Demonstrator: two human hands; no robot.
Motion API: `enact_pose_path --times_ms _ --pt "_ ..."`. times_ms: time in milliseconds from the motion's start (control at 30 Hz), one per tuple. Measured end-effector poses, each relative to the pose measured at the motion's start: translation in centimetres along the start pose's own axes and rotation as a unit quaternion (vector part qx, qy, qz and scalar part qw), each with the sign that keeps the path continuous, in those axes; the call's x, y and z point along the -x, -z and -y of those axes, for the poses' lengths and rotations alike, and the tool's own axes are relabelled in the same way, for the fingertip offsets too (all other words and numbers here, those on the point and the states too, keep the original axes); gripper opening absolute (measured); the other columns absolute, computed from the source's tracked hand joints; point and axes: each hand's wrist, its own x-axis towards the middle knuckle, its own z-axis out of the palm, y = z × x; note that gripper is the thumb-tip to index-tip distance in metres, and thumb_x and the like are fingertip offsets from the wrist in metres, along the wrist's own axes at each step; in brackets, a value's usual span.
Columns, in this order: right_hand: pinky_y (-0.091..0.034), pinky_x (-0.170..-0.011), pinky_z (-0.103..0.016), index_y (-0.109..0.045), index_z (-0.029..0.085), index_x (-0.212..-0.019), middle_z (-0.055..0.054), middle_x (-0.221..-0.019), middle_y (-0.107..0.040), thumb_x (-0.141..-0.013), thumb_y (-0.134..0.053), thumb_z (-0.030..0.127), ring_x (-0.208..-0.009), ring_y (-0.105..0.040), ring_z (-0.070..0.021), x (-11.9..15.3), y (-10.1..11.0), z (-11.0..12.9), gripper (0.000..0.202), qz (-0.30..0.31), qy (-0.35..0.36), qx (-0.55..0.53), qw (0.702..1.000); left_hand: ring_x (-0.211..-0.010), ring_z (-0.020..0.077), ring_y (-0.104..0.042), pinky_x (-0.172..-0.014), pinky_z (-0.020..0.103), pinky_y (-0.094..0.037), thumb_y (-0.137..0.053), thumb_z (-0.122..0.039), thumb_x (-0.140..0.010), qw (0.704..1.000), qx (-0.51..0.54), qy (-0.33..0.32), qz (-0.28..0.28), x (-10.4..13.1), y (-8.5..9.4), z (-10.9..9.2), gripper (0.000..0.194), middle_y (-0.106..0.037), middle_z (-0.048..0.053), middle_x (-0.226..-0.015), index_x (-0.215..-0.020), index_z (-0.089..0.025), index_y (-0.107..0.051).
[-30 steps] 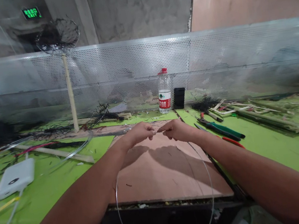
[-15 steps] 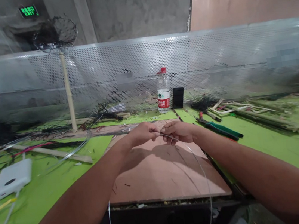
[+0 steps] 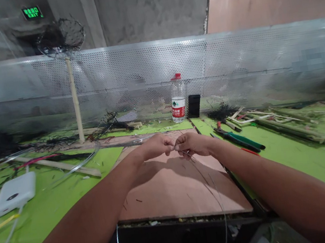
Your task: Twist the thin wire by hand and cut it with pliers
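A thin silvery wire (image 3: 225, 218) hangs in a large loop below my hands, past the front edge of the pinkish board (image 3: 174, 193). My left hand (image 3: 157, 145) pinches the wire between thumb and fingers above the board's middle. Right beside it, my right hand (image 3: 193, 144) is also closed on the wire, its fingertips almost touching those of my left hand. Fingers hide the part of the wire between them. A thin dark strand (image 3: 202, 175) runs down from my right hand over the board.
Green-handled pliers (image 3: 239, 140) and plant stalks (image 3: 286, 126) lie on the right. A water bottle (image 3: 178, 104) and a black box (image 3: 194, 106) stand behind. On the left are a white power bank (image 3: 15, 193), a wooden stick (image 3: 61, 166) and an upright pole (image 3: 75, 98) with netting.
The fingertips of both hands have shifted slightly around the wire. The loop's right side has swung a little to the left.
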Motion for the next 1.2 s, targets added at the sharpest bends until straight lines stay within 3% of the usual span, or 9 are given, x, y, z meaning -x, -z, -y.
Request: enact_pose_path --times_ms 200,367,433,533,633,700,867,1067,1200 --pt "-0.036 -0.043 -0.019 -0.058 0.014 -0.066 0.001 -0.049 -0.055 -0.074 -0.054 0.015 -0.040 -0.049 -0.0078 -0.6 -1.1 0.1 0.010 -0.085 0.036 0.290 0.952 -0.047 0.0099 -0.036 -0.047 0.024 -0.021 -0.049 -0.020 -0.060 0.999 -0.004 0.036 0.013 -0.3 -0.7 0.4 0.010 -0.045 -0.002 -0.049 -0.055 -0.017 -0.057" --pt "-0.038 -0.056 -0.023 -0.063 0.015 -0.073 -0.009 -0.071 -0.066 -0.079 -0.055 0.025 -0.064 -0.060 -0.0165 -1.4 -1.6 -0.2 0.014 -0.152 0.130 0.536 0.820 -0.051 0.0104 -0.040 -0.050 0.024 -0.025 -0.050 -0.018 -0.056 0.997 0.038 0.063 0.002 -0.8 -1.1 1.3 0.007 -0.052 -0.002 -0.054 -0.051 -0.016 -0.053" --pt "-0.040 -0.061 -0.025 -0.064 0.015 -0.076 -0.012 -0.075 -0.067 -0.081 -0.054 0.028 -0.071 -0.061 -0.0191 -1.6 -1.7 -0.3 0.018 -0.158 0.155 0.567 0.794 -0.054 0.0110 -0.043 -0.052 0.023 -0.028 -0.050 -0.018 -0.057 0.997 0.056 0.053 0.003 -0.9 -1.0 1.7 0.007 -0.055 -0.001 -0.057 -0.050 -0.016 -0.052" --pt "-0.042 -0.060 -0.024 -0.064 0.015 -0.075 -0.008 -0.072 -0.066 -0.080 -0.055 0.025 -0.066 -0.061 -0.0163 -1.7 -1.4 -0.5 0.014 -0.149 0.139 0.489 0.848 -0.052 0.0110 -0.041 -0.050 0.023 -0.027 -0.049 -0.022 -0.061 0.998 0.053 0.044 -0.001 -0.8 -0.8 2.0 0.011 -0.052 -0.001 -0.054 -0.052 -0.016 -0.054" --pt "-0.045 -0.053 -0.021 -0.061 0.015 -0.077 -0.004 -0.066 -0.065 -0.083 -0.051 0.024 -0.051 -0.058 -0.0106 -1.4 -0.7 -0.5 0.014 -0.132 0.069 0.265 0.953 -0.048 0.0100 -0.036 -0.047 0.024 -0.023 -0.051 -0.027 -0.064 0.998 0.039 0.048 -0.009 -0.5 -0.4 1.9 0.014 -0.047 -0.002 -0.051 -0.056 -0.017 -0.055" --pt "-0.048 -0.049 -0.022 -0.058 0.014 -0.077 -0.004 -0.065 -0.064 -0.084 -0.050 0.025 -0.047 -0.056 -0.0096 -1.0 -0.2 -0.4 0.015 -0.122 0.031 0.130 0.984 -0.046 0.0095 -0.035 -0.046 0.024 -0.022 -0.052 -0.031 -0.066 0.998 0.033 0.051 -0.016 -0.4 -0.1 1.8 0.017 -0.047 -0.002 -0.051 -0.058 -0.017 -0.056" --pt "-0.049 -0.046 -0.023 -0.057 0.013 -0.070 -0.004 -0.062 -0.063 -0.080 -0.057 0.028 -0.045 -0.056 -0.0099 -0.3 -0.2 0.2 0.019 -0.099 0.000 0.069 0.993 -0.043 0.0090 -0.031 -0.045 0.025 -0.021 -0.054 -0.037 -0.068 0.998 0.007 0.057 -0.025 -0.4 0.1 1.9 0.023 -0.042 -0.003 -0.048 -0.059 -0.017 -0.058" --pt "-0.046 -0.045 -0.019 -0.061 0.012 -0.072 -0.002 -0.059 -0.062 -0.076 -0.061 0.022 -0.044 -0.054 -0.0073 -0.5 -0.8 0.1 0.011 -0.130 0.031 0.156 0.979 -0.045 0.0098 -0.035 -0.047 0.025 -0.022 -0.053 -0.033 -0.066 0.998 -0.006 0.052 -0.024 -0.9 -0.5 2.4 0.020 -0.043 -0.003 -0.047 -0.055 -0.017 -0.057" --pt "-0.039 -0.043 -0.017 -0.061 0.013 -0.070 -0.002 -0.057 -0.061 -0.076 -0.056 0.022 -0.043 -0.053 -0.0076 -0.9 -0.7 -0.2 0.013 -0.139 0.065 0.290 0.944 -0.044 0.0094 -0.034 -0.045 0.025 -0.021 -0.052 -0.033 -0.066 0.998 0.007 0.062 -0.021 -0.8 -0.5 1.7 0.020 -0.045 -0.003 -0.047 -0.056 -0.017 -0.057"
